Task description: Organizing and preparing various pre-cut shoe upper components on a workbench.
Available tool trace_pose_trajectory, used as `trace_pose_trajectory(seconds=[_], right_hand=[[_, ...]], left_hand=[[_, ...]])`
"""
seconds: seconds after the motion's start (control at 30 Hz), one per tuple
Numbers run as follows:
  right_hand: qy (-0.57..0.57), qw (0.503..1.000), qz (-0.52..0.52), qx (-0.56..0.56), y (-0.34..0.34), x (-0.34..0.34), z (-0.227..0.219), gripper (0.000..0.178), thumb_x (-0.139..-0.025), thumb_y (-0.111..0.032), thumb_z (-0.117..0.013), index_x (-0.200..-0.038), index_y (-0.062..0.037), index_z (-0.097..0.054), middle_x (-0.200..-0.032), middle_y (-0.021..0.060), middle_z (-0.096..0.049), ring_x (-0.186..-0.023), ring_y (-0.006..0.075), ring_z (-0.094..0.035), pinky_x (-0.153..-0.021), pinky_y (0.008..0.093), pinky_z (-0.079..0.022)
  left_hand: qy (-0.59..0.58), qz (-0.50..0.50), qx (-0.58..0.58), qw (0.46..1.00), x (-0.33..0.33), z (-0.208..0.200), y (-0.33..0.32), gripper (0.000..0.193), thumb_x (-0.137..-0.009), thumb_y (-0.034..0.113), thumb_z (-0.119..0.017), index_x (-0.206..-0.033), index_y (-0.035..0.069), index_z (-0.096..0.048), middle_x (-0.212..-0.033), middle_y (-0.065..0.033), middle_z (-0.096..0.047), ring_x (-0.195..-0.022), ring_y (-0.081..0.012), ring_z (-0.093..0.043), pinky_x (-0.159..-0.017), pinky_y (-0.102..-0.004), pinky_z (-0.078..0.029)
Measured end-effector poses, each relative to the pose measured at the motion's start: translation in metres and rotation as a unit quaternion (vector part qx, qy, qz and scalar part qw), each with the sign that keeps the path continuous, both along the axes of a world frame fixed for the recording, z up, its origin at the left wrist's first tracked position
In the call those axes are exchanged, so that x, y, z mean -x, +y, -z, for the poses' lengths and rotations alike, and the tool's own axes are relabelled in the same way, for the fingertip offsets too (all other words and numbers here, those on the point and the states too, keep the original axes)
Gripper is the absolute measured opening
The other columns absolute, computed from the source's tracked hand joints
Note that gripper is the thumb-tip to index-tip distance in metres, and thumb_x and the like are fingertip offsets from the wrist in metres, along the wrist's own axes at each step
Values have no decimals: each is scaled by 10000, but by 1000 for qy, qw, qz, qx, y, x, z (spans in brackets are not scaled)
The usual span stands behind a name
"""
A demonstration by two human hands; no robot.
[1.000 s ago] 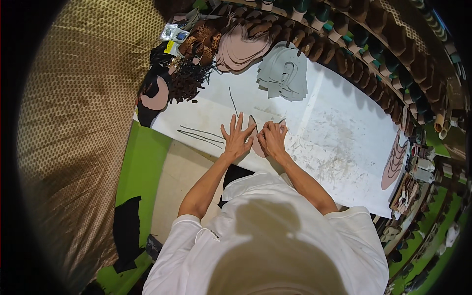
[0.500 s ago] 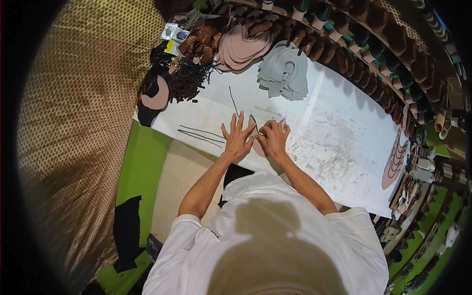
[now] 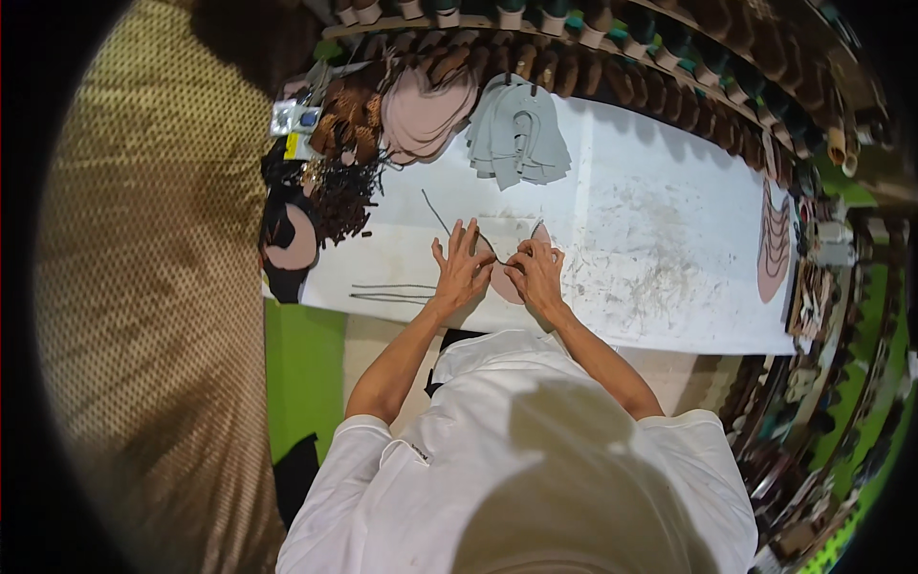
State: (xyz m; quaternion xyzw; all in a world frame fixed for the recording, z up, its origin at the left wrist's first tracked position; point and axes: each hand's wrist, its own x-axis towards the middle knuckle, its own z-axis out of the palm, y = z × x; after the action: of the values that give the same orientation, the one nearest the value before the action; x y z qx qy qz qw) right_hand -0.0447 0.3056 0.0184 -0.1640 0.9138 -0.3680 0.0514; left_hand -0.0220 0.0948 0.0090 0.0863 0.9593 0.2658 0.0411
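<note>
A pink, curved, flat piece (image 3: pixel 505 286) like a shoe upper lies between my hands at the near table edge. Along its inner edge runs a thin dark strip (image 3: pixel 491 245), which dips between my fingertips. My left hand (image 3: pixel 463 272) rests with fingers spread on the piece's left side, its thumb close to the strip. Fingers bent, my right hand (image 3: pixel 538 273) pinches the strip at the edge, partly covering the piece. Loose dark strips (image 3: pixel 392 293) lie left of my left hand, and another slants away beyond it.
Stacked grey cut pieces (image 3: pixel 521 134) and pink cut pieces (image 3: pixel 430 105) sit at the back of the white table (image 3: pixel 660 258). Small brown bits (image 3: pixel 349 206) are heaped at left. Curved pink pieces (image 3: pixel 773 244) lie far right. Shoe racks (image 3: pixel 660 57) line the back.
The view has turned and shifted, so the table sits more level. The dark strip now curves down between my fingertips. Both hands stay at the pink piece.
</note>
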Motion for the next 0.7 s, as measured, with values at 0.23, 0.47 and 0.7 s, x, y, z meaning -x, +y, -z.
trace_pose_trajectory(seconds=[0.23, 0.47, 0.7], right_hand=[[26, 998, 54, -20, -10, -7, 7, 131, -852, -243, -791, -918, -130, -787, -1174, 38, -595, -1202, 228, -524, -1047, 499, -280], [-16, 996, 64, -53, -22, -1, 8, 109, -822, -252, -815, -873, -164, -775, -1170, 9, -581, -1208, 228, -518, -1075, 516, -281], [-19, 993, 37, -107, -27, -1, 5, 91, -856, -232, -792, -898, -151, -781, -1153, 14, -580, -1211, 222, -516, -1105, 536, -279]], left_hand=[[27, 119, -1, 993, 25, 4, -15, 163, -946, 245, -718, -1097, 262, -777, -1739, -128, -211, -1610, -380, -117, -1120, -806, -102], [14, 158, -22, 987, 44, 13, -31, 133, -937, 256, -730, -1062, 270, -774, -1720, -129, -251, -1599, -399, -146, -1116, -811, -108], [11, 183, -14, 983, 51, 17, -36, 134, -921, 248, -747, -1051, 276, -765, -1704, -130, -283, -1593, -403, -166, -1110, -809, -123]])
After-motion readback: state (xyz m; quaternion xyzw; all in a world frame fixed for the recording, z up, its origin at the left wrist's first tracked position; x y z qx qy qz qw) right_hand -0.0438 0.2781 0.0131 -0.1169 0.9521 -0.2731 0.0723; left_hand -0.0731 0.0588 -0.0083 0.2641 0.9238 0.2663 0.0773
